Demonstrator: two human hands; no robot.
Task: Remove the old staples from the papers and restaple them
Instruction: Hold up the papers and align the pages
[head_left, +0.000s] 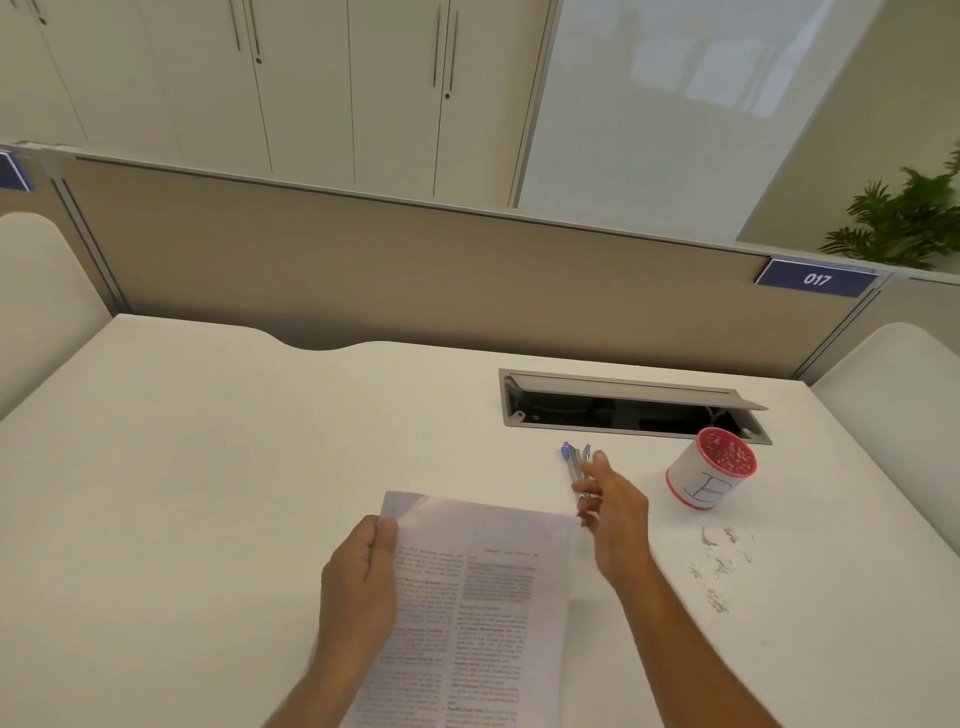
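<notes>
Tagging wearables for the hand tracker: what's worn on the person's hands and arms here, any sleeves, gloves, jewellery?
Both forearms are bare as far as the frame shows: no sleeves, gloves, watch or wristband visible. The left hand shows nothing worn. The right hand has what looks like a ring with a pale, glinting top on one finger; it is too small to make out further. No markings visible on either arm.
</notes>
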